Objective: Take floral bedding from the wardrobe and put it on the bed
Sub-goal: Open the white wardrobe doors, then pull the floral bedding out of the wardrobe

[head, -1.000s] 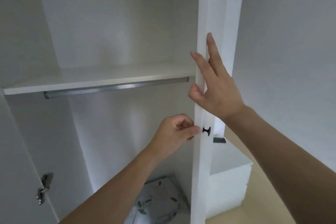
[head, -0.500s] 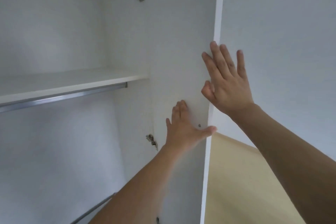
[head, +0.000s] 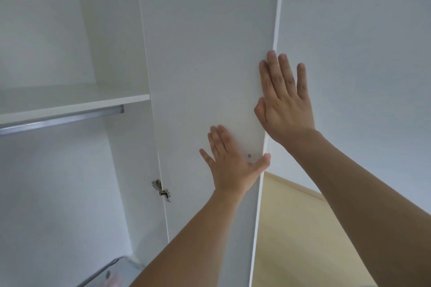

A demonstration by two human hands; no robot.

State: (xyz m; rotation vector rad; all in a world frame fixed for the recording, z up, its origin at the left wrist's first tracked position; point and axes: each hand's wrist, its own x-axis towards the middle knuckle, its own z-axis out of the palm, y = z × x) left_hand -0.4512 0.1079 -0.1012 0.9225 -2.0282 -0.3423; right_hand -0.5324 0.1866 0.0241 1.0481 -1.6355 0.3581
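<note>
wardrobe door open, both palms on it, bedding not yet reached

door: the white wardrobe door [head: 205,77] stands swung out to the right, its inner face toward the camera, hinges [head: 161,190] along its left edge. shelf [head: 74,102] and hanging rail [head: 60,119] show inside the wardrobe to the left.

key relation: the floral bedding is not plainly in view. only a blurred pale shape [head: 112,279] sits at the bottom edge, low inside the wardrobe, below and to the left of both hands; cannot tell if that is it, nor how its long axis runs. judged from that, the coming reach goes down and left, into the wardrobe. the left hand is the nearer one; the right is further out, at the door's free edge.

hands: left hand [head: 229,163] flat on the door's inner face, fingers straight and spread, thumb reaching toward the free edge, beside a small screw [head: 249,155]. right hand [head: 285,102] higher, fingers straight and slightly splayed, lying at the door's outer edge. neither holds anything.

stage, as judged: opening step about done; bedding untouched.
</note>
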